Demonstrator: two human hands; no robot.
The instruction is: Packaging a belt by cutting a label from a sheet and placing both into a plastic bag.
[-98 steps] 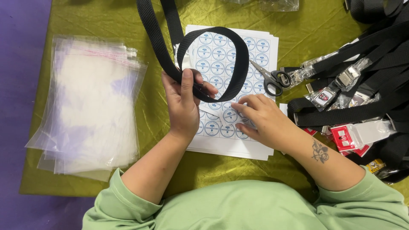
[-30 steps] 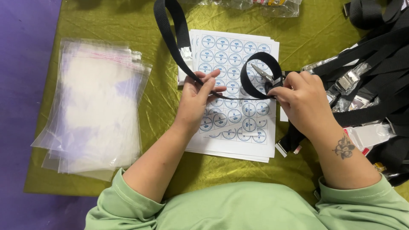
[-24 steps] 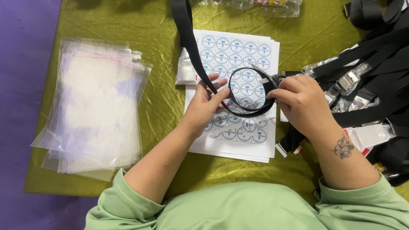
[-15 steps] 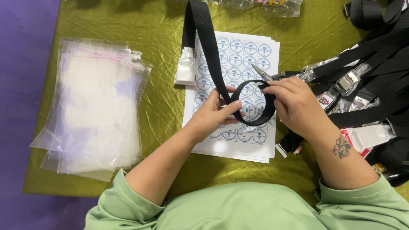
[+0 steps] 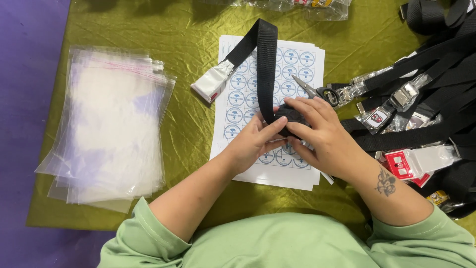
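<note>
A black strap (image 5: 267, 69) lies over a white sheet (image 5: 270, 168) patterned with blue round stickers; the cloth (image 5: 188, 30) is olive-green, the sleeves (image 5: 148, 238) pale green, perhaps mint.

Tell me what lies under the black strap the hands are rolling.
Under the black strap lies a stack of sticker sheets printed with round blue labels, on the green cloth. The left hand and right hand cover the rolled end and the labels beneath.

Bag stack (image 5: 111, 126) blocks left, strap pile (image 5: 426, 94) right, cloth (image 5: 188, 129) betw. free
</note>
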